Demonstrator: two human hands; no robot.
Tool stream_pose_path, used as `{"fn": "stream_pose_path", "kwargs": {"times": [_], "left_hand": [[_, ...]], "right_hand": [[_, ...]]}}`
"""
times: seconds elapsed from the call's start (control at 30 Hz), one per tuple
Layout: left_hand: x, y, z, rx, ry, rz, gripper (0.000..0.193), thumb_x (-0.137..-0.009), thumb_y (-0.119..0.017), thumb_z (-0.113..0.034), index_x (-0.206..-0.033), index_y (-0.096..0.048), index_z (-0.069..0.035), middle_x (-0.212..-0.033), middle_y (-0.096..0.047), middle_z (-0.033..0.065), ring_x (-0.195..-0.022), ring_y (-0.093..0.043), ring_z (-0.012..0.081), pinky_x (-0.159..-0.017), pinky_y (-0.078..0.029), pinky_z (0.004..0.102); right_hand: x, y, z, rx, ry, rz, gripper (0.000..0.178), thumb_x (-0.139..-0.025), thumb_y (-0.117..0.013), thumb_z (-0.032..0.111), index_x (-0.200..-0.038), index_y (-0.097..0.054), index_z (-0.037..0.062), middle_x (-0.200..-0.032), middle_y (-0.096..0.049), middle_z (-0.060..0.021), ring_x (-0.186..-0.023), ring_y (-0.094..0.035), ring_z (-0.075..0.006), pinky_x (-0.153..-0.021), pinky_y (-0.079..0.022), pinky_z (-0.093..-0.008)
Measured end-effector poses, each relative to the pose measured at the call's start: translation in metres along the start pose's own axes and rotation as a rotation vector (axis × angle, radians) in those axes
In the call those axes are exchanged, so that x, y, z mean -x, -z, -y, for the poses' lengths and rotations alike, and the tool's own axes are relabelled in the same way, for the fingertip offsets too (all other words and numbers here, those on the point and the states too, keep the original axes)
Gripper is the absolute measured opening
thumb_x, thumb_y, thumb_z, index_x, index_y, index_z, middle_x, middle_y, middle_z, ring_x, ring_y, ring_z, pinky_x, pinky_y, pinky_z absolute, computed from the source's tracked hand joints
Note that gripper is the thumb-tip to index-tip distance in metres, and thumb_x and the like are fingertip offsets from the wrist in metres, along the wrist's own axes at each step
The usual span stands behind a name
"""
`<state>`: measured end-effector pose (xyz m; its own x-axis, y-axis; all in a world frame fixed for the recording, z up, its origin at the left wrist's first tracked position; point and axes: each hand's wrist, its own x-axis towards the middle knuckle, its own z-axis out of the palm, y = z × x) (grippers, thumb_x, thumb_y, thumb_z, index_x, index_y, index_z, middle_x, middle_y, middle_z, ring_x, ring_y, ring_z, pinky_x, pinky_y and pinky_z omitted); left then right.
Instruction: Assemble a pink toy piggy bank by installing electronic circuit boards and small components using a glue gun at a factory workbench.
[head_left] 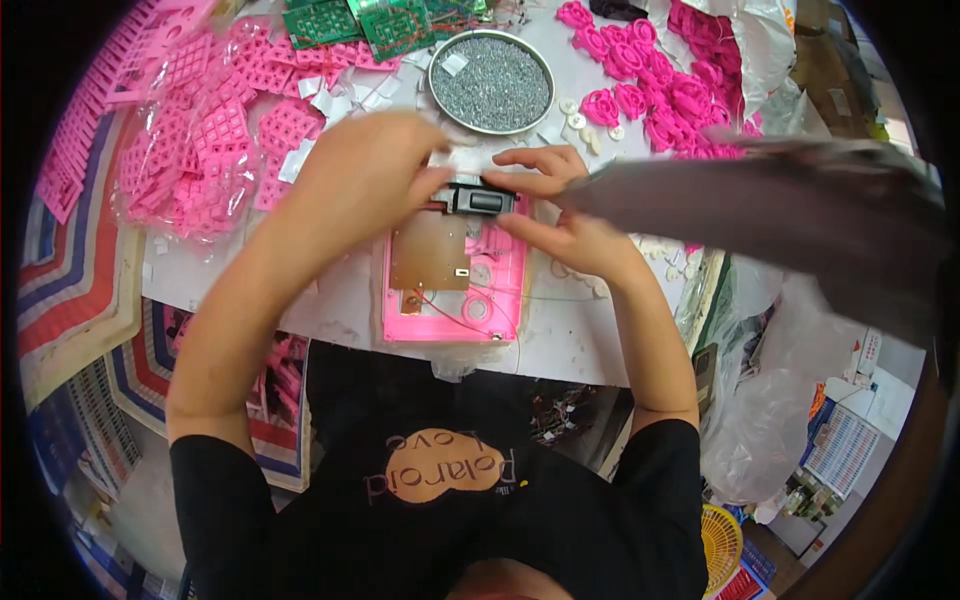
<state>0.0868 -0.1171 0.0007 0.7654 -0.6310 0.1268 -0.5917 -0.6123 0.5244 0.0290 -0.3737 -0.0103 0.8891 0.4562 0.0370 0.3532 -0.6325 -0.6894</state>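
A pink plastic housing (507,310) lies open in front of me on the worktable, its inside facing up. In it sit a brown circuit board (428,255) and thin red wires (452,311). Across its far end is a small black rectangular part (486,202) with a dark raised middle. The thumb and forefinger of my right hand (575,215) close on the right end of this part. My left hand (385,165) is at its left end, blurred, with the thumb and fingertips bent toward it; whether they hold anything is unclear.
Beyond my hands stands a round metal tray (432,92) of small screws. Pink keypad pieces (220,130) in clear bags and green circuit boards (395,30) lie far left. Pink ring-shaped parts (655,80) are heaped far right. A blurred grey shape (770,215) juts in from the right.
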Motion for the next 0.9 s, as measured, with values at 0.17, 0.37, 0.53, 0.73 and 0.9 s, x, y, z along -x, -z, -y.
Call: {"fn": "stream_pose_path", "kwargs": {"times": [0.17, 0.37, 0.53, 0.73, 0.9], "left_hand": [[-0.105, -0.028, 0.017, -0.243, 0.018, -0.059, 0.015, -0.083, -0.065, -0.021, -0.087, -0.074, -0.010, -0.087, -0.072, 0.0110, -0.089, -0.069, 0.0308, -0.082, -0.048, 0.0486], [-0.129, -0.054, 0.015, -0.392, -0.111, 0.247, 0.017, -0.088, -0.059, -0.023, -0.089, -0.076, -0.017, -0.094, -0.075, 0.0088, -0.095, -0.070, 0.0264, -0.093, -0.039, 0.0497], [-0.124, -0.061, 0.021, -0.212, -0.174, 0.044, 0.020, -0.090, -0.058, -0.027, -0.093, -0.076, -0.018, -0.096, -0.074, 0.0073, -0.099, -0.069, 0.0256, -0.094, -0.038, 0.0493], [-0.141, -0.081, 0.042, -0.252, -0.145, -0.006, 0.024, -0.091, -0.055, -0.028, -0.087, -0.076, -0.018, -0.088, -0.075, 0.0066, -0.087, -0.071, 0.0246, -0.092, -0.039, 0.0460], [-0.128, -0.045, 0.026, -0.418, -0.226, -0.029, 0.022, -0.090, -0.059, -0.028, -0.081, -0.075, -0.017, -0.085, -0.073, 0.0039, -0.081, -0.069, 0.0215, -0.087, -0.040, 0.0443]], "right_hand": [[-0.034, 0.016, -0.015, -0.828, 0.228, -0.229, 0.049, -0.093, -0.069, 0.022, -0.136, -0.056, 0.0037, -0.144, -0.050, -0.0252, -0.121, -0.059, -0.0368, -0.095, -0.054, -0.0488], [-0.053, 0.054, 0.085, -0.941, 0.421, -0.017, 0.077, -0.087, -0.075, 0.027, -0.147, -0.039, -0.0041, -0.109, -0.064, -0.0222, -0.089, -0.066, -0.0267, -0.079, -0.057, -0.0420], [-0.055, 0.042, 0.069, -0.830, 0.189, -0.209, 0.070, -0.086, -0.073, 0.017, -0.144, -0.042, -0.0048, -0.085, -0.059, -0.0083, -0.078, -0.061, -0.0189, -0.078, -0.056, -0.0403], [-0.050, 0.060, 0.048, -0.978, 0.243, -0.150, 0.064, -0.087, -0.070, 0.013, -0.143, -0.043, 0.0016, -0.100, -0.060, -0.0121, -0.093, -0.064, -0.0230, -0.095, -0.056, -0.0556], [-0.041, 0.065, 0.051, -0.785, 0.166, -0.235, 0.062, -0.088, -0.067, 0.010, -0.144, -0.040, 0.0014, -0.091, -0.064, -0.0134, -0.087, -0.067, -0.0250, -0.093, -0.056, -0.0544]]}}
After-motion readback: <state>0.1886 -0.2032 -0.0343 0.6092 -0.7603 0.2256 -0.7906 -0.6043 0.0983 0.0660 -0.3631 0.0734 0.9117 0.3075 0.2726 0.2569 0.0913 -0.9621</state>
